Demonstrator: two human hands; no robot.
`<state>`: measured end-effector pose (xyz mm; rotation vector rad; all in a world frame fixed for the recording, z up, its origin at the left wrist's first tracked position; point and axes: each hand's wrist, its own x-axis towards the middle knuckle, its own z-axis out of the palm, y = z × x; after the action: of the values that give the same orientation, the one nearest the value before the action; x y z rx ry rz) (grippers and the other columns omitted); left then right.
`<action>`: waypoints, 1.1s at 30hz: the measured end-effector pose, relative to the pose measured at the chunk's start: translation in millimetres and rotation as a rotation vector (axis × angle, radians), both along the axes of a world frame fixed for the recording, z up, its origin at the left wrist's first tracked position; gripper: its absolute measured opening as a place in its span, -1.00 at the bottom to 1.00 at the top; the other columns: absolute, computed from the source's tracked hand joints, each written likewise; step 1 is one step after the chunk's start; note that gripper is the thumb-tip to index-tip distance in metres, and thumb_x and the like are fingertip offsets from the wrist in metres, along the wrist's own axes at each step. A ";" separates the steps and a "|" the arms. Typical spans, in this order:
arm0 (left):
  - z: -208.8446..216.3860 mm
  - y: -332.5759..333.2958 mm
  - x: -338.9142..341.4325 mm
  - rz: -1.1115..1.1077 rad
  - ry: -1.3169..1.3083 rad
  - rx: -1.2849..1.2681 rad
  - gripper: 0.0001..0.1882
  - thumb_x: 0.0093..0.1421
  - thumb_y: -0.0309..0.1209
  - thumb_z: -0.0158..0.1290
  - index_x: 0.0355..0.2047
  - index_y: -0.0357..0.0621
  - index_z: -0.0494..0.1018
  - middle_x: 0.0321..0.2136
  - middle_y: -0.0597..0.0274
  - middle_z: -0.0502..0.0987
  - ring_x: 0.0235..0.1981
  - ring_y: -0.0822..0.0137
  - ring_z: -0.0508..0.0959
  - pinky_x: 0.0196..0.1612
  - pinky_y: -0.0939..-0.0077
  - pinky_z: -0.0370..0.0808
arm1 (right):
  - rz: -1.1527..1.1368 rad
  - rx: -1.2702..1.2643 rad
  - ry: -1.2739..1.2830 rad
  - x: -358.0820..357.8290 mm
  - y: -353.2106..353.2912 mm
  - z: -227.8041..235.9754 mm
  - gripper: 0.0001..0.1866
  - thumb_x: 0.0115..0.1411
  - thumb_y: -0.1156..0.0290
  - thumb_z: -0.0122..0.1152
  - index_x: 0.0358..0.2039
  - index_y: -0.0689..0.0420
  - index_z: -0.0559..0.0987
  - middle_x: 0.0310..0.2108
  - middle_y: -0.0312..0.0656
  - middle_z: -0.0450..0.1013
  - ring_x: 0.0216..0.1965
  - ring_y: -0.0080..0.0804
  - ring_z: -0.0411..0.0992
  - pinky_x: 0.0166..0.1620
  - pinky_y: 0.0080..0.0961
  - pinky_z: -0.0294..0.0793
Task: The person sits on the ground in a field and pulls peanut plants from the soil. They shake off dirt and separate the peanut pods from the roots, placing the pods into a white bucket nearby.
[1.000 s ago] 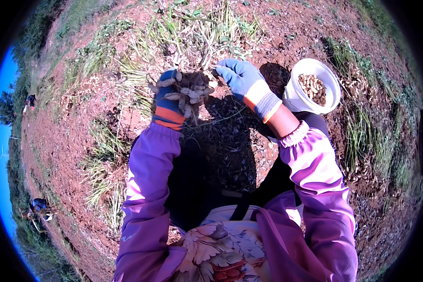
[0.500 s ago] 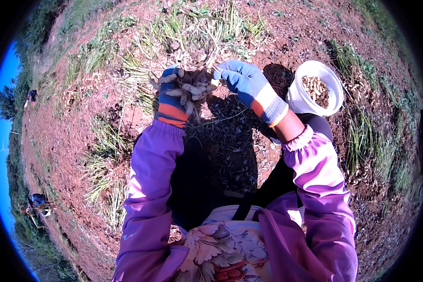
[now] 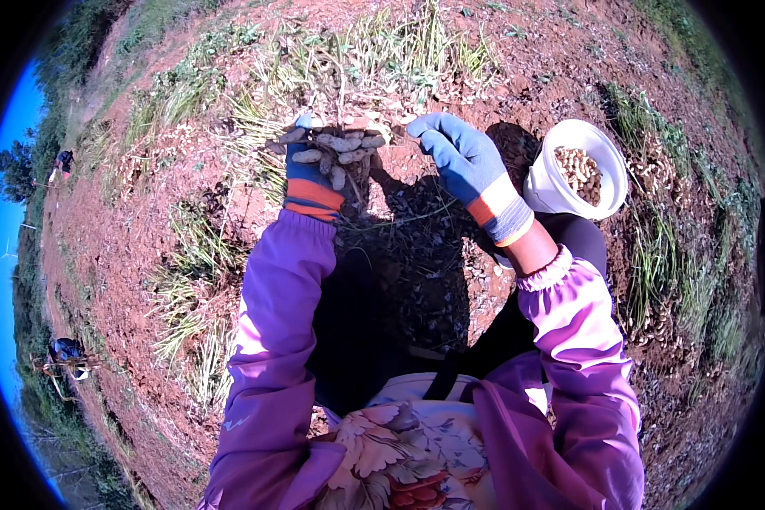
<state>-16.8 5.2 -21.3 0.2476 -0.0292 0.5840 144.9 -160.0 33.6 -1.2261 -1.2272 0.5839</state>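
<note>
My left hand (image 3: 311, 174), in a blue and orange work glove, is closed round the base of a peanut plant. A bunch of tan peanuts (image 3: 342, 144) hangs over and beside its fingers, hiding part of the grip. To the right of the bunch, and apart from it, my right hand (image 3: 463, 153) wears the same kind of glove. Its thumb and forefinger are pinched together. Something small and pale shows at their tips, too small to name.
A white bucket (image 3: 537, 183) partly filled with picked peanuts (image 3: 580, 174) stands right of my right hand. Pulled plants (image 3: 391, 59) lie ahead on the reddish soil, more (image 3: 195, 280) at left. Two people (image 3: 66, 353) are far off at the left edge.
My right hand has drawn away to the right from the peanut bunch. The bunch in my left hand has turned slightly, its peanuts lying more level.
</note>
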 end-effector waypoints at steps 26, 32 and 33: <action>-11.2 -4.7 8.2 0.169 0.473 0.187 -0.72 0.16 -0.10 -0.28 -0.39 -0.01 0.28 -0.63 0.02 0.46 -0.75 0.33 0.38 -0.76 0.56 0.30 | -0.072 -0.337 -0.171 -20.8 21.6 -1.6 -0.73 0.00 0.26 0.22 -0.42 0.17 0.39 -0.56 -0.27 0.37 -0.49 -0.60 0.31 -0.40 -0.58 0.34; 27.7 -45.3 21.9 0.366 0.529 0.113 -0.66 0.20 -0.11 -0.36 -0.40 -0.07 0.29 -0.65 0.00 0.45 -0.68 0.22 0.40 -0.60 0.44 0.42 | -0.093 -0.203 -0.210 -11.8 22.0 -7.9 -0.78 0.07 0.30 0.09 -0.36 0.18 0.40 -0.58 -0.25 0.35 -0.48 -0.57 0.30 -0.37 -0.58 0.32; 27.4 -46.6 21.9 0.389 0.521 0.134 -0.64 0.20 -0.11 -0.37 -0.41 -0.10 0.30 -0.65 -0.01 0.44 -0.67 0.20 0.41 -0.55 0.41 0.44 | -0.110 -0.177 -0.250 -11.3 21.6 -9.1 -0.78 0.08 0.31 0.07 -0.35 0.19 0.40 -0.58 -0.24 0.35 -0.48 -0.57 0.30 -0.37 -0.57 0.32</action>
<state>5.1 -41.5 6.0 0.5365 0.4947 0.8898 133.6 -138.4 24.6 -1.5416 -1.3266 0.4752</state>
